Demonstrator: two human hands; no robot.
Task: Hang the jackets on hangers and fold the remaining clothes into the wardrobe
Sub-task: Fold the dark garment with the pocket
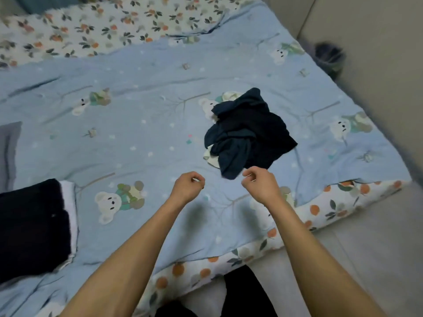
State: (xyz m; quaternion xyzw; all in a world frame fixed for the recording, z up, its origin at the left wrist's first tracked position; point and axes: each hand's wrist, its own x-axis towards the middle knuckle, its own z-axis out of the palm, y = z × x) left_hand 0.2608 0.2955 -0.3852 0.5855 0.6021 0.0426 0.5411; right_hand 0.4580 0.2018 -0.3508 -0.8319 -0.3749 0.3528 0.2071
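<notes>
Spread across most of the head view is a bed covered by a pale blue quilt [137, 138] printed with small bears, its floral underside turned up along the near edge and at the far end. Beige upholstered walls are seen beyond the quilt's right side, with a dark bin [329, 57] standing on the floor past its far right corner.

A crumpled dark blue garment [249, 133] lies on the quilt, right of its middle, unfolded and bunched in a heap. The right hand [259, 183] is held just at the near edge of this garment, fingers curled; whether cloth is already pinched cannot be told, since the fingertips are turned away and the hem only meets the knuckles. The left hand [188, 184] is raised over bare quilt a little to the left of the garment, fingers curled in with nothing visibly held.

On the quilt's near left part a folded stack [34, 227] is laid, dark cloth on top with a white layer showing at its right edge. This suggests that part of the folding is done. No hanger, jacket or wardrobe is shown, so the hanging stage cannot be judged. At least the dark blue garment is left to be folded and the stack to be put away.
</notes>
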